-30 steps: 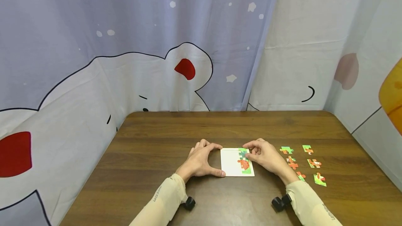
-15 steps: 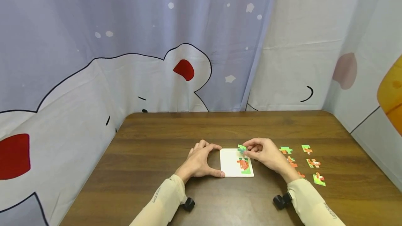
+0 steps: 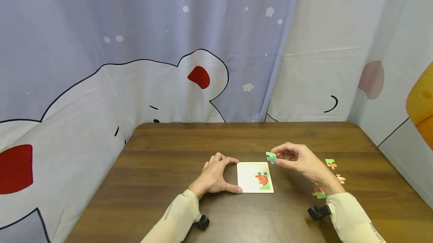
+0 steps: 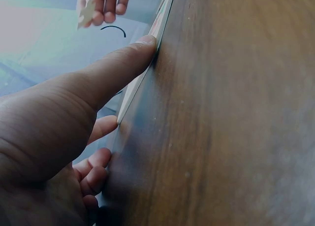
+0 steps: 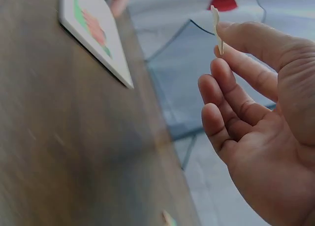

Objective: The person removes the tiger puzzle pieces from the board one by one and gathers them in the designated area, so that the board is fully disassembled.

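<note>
In the head view, my left hand (image 3: 214,176) rests at the left side of a white puzzle board (image 3: 246,175). Its thumb touches the near left corner, its index finger the far left corner, and the other fingers lie loosely behind. Joined red and green pieces (image 3: 264,181) lie at the board's right side. Between thumb and index finger, my right hand (image 3: 302,160) pinches a green puzzle piece (image 3: 271,157), held just beyond the board's far right corner. The right wrist view shows this piece (image 5: 217,29) edge-on, raised off the table, with the other fingers loosely bent.
Loose puzzle pieces lie on the brown table (image 3: 169,145) to the right: one far piece (image 3: 331,163), another (image 3: 340,178) nearer, and a green one (image 3: 319,193) beside the right wrist. The right forearm partly covers this group. A printed curtain (image 3: 152,92) hangs behind the table.
My right hand has lifted the green piece out of the board's far right corner and moved it up and away. A white gap shows there now. The left hand has stayed put.
</note>
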